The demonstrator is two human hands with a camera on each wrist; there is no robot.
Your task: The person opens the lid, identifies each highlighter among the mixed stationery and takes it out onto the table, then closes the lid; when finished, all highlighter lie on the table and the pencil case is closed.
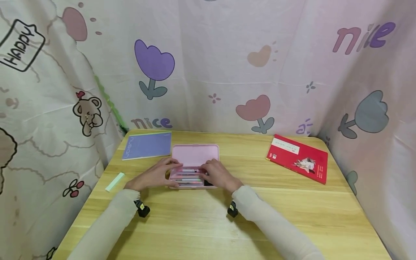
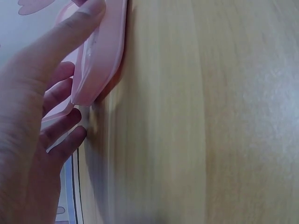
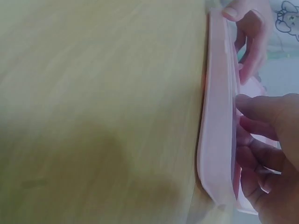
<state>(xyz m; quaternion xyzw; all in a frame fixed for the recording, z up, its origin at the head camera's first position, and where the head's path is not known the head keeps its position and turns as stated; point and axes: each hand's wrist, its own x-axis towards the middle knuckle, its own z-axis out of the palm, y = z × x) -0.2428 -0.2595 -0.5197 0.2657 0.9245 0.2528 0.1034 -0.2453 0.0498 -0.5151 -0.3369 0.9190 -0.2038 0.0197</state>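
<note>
A pink pencil case (image 1: 195,155) lies with its lid folded back on the wooden table. Several pens (image 1: 188,180) lie side by side in its tray, and something dark sits at the tray's right end. My left hand (image 1: 159,174) holds the case by its left end, thumb on the front wall and fingers toward the back, as the left wrist view shows too. The fingers of my right hand (image 1: 219,175) bend down into the right part of the tray, over the pens' ends. What lies between those fingertips is hidden, also in the right wrist view.
A blue-purple notebook (image 1: 147,146) lies at the back left, close to the lid. Nearer the left edge is a pale green strip (image 1: 115,182). A red book (image 1: 299,158) lies at the right. A printed curtain (image 1: 208,72) hangs behind the table (image 1: 201,227).
</note>
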